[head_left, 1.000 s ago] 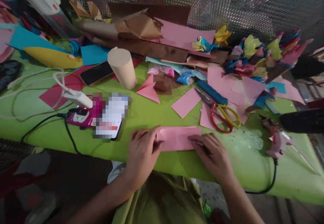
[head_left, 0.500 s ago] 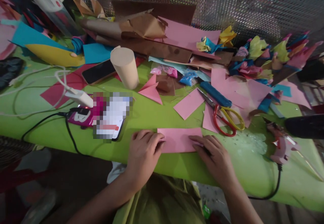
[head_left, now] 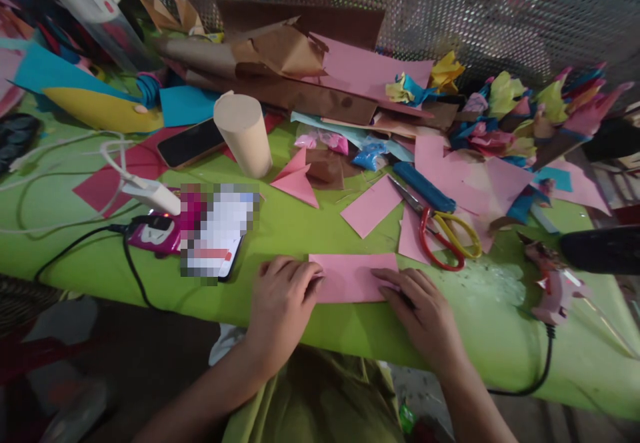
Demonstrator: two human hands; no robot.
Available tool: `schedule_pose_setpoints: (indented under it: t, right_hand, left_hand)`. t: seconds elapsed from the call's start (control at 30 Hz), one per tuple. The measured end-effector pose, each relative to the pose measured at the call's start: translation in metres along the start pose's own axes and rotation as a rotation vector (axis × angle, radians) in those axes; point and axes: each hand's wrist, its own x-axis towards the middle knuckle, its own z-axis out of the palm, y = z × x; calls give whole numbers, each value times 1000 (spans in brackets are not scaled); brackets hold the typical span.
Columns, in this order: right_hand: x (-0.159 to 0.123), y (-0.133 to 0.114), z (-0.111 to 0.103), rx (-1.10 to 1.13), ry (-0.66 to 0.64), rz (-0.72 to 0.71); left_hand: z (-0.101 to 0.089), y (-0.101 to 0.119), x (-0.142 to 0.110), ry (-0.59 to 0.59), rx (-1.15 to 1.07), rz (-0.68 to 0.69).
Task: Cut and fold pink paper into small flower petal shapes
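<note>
A pink paper rectangle [head_left: 353, 276] lies at the front edge of the green table, between my hands. My left hand [head_left: 287, 293] is closed on its left end, the thumb and curled fingers at the paper's edge. On the right end, my right hand [head_left: 420, 303] pinches the paper, its fingertips on top and the thumb below. Just beyond the sheet rests another pink paper strip [head_left: 373, 206]. Scissors [head_left: 443, 236] with red and yellow handles lie to the right of it. A folded pink paper piece [head_left: 297, 183] sits farther back.
Left of my hands are a lit phone [head_left: 220, 233], a magenta power strip [head_left: 155, 233] with cables, and an upright cardboard tube [head_left: 245, 136]. A glue gun [head_left: 555, 289] lies at the right. Brown paper rolls and crumpled coloured paper line the back, against a perforated metal panel [head_left: 450, 9].
The view has shifted very slightly, so everything sits a little farther left. Both hands keep their hold on the pink paper, with no other visible change.
</note>
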Motion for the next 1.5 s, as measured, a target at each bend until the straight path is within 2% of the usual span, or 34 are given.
schedule_pose_setpoints:
  t: [0.43,0.77,1.0,1.37,1.5]
  right_hand:
    - [1,-4,0,-50,18,-34]
    - [1,-7,1,-38,40,34]
    - [2,-8,0,-39,50,31]
    - [1,-8,0,-100,38,45]
    - [-6,-6,2,-195,97,73]
  left_hand:
    - [0,-3,3,-7,33,50]
    - [1,-5,5,11,51,87]
    - [1,-6,6,17,54,94]
    - [1,-10,5,24,40,133]
    - [-1,-10,7,-5,39,128]
